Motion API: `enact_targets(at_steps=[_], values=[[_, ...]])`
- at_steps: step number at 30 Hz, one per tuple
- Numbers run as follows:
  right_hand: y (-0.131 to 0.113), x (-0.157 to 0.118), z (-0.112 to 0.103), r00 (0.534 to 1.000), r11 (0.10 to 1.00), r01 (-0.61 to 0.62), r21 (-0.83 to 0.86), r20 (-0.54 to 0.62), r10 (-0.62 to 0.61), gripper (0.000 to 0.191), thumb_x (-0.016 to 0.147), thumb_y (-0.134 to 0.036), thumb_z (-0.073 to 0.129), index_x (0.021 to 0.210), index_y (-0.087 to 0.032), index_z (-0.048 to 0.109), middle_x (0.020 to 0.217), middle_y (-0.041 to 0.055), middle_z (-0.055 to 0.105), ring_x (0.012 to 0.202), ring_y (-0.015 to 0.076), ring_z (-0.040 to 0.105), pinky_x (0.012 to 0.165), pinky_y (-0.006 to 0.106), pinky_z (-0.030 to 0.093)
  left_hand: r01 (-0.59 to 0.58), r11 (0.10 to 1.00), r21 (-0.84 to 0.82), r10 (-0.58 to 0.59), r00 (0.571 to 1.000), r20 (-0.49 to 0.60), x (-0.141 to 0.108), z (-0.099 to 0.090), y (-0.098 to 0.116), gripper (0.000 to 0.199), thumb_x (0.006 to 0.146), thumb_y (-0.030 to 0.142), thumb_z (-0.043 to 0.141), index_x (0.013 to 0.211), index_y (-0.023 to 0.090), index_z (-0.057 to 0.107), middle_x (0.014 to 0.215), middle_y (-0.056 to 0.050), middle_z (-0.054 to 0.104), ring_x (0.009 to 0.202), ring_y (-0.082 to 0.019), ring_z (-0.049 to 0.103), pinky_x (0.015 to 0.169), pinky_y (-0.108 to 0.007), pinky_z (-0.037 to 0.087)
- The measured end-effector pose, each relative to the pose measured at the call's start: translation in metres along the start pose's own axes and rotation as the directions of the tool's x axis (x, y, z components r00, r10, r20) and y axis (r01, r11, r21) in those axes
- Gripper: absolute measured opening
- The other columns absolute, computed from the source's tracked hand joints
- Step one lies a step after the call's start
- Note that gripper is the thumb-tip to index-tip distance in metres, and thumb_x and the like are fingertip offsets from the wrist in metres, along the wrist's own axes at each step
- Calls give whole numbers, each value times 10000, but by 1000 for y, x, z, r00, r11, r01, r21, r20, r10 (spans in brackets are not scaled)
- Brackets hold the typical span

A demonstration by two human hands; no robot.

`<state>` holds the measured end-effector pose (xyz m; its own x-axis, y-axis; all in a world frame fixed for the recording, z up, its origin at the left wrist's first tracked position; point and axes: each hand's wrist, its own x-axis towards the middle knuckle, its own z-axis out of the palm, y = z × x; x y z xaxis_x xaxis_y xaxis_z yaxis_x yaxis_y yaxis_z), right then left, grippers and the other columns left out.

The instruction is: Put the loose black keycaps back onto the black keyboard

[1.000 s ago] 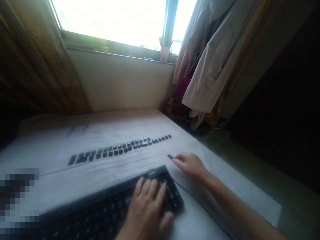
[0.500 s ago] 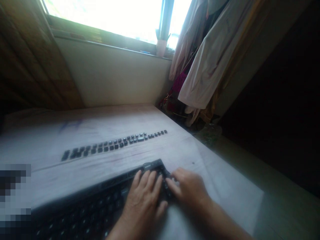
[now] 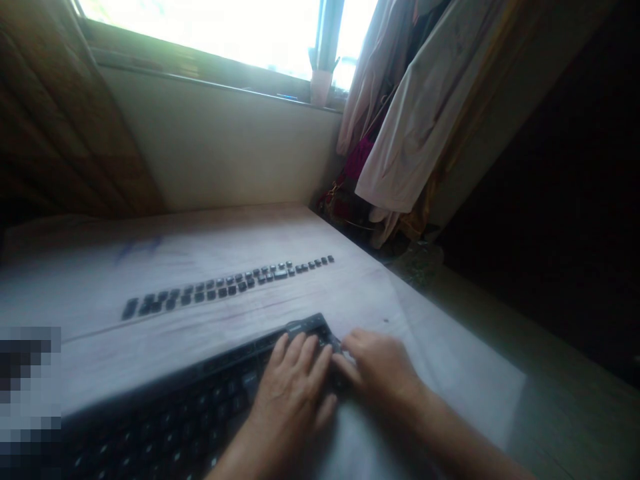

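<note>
A black computer keyboard [image 3: 170,417] lies at a slant across the near part of the table, running out of view at the lower left. My left hand [image 3: 293,383] rests on its right end, palm down, with the fingers stretched over the keys. At the right edge of the keyboard my right hand [image 3: 383,367] is closed, its thumb and forefinger close together at the number-pad side. Whatever sits between those fingers is hidden. Beyond the keyboard, loose black keycaps [image 3: 230,285] stand lined up in two long rows on the tabletop.
The pale table [image 3: 440,373] ends at a slanting edge on the right. Clothes [image 3: 400,147] hang beyond its far right corner. A small pot [image 3: 321,87] stands on the windowsill. A brown curtain [image 3: 60,127] hangs at the left.
The view has shifted slightly. My left hand stays on the keyboard, its forefinger a little farther right and nearer my right hand. The keycap rows look the same.
</note>
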<state>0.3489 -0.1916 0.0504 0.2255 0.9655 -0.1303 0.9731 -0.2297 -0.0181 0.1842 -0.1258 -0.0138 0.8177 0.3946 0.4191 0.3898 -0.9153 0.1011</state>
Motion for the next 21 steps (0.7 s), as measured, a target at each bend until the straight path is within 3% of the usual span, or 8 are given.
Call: enact_targets(at_steps=[4, 7, 11, 16, 21], values=[[14, 2, 2, 999, 995, 38, 93, 6, -39, 259, 913, -401, 567, 900, -206, 737, 902, 88, 734, 808, 232, 688, 673, 291, 447, 4, 1000, -18, -3, 1000, 29, 2, -1, -1, 509, 901, 511, 570, 1327, 233, 577, 1329, -115, 596, 1239, -304, 525, 1091, -510, 321], [25, 6, 7, 993, 980, 76, 182, -103, -58, 224, 907, -324, 565, 1010, -219, 734, 915, 72, 741, 814, 208, 686, 704, 274, 465, -1, 1000, -14, 2, 999, 42, 2, -3, -1, 522, 899, 518, 570, 1337, 235, 565, 1338, -110, 589, 1241, -303, 520, 1094, -503, 322], [31, 14, 17, 959, 931, 229, 284, -227, -167, 294, 898, -219, 539, 1148, -240, 692, 993, 60, 717, 845, 177, 678, 750, 257, 493, -26, 1000, 10, 26, 999, 26, 3, -4, 0, 519, 911, 494, 553, 1329, 188, 566, 1323, -104, 609, 1229, -297, 529, 1097, -486, 323], [30, 20, 28, 944, 893, 307, 330, -221, -243, 290, 896, -189, 527, 1123, -221, 704, 981, 70, 697, 872, 188, 669, 798, 279, 514, -44, 999, 28, 44, 999, 6, 2, -5, 0, 517, 913, 475, 551, 1306, 139, 575, 1275, -113, 644, 1209, -299, 546, 1089, -473, 331], [34, 20, 37, 920, 861, 358, 361, -292, -260, 301, 893, -163, 515, 1132, -191, 695, 962, 85, 696, 873, 200, 659, 800, 302, 523, -33, 999, 14, 33, 999, 19, 2, -6, 0, 517, 911, 471, 555, 1311, 143, 569, 1282, -100, 643, 1210, -295, 546, 1096, -476, 324]])
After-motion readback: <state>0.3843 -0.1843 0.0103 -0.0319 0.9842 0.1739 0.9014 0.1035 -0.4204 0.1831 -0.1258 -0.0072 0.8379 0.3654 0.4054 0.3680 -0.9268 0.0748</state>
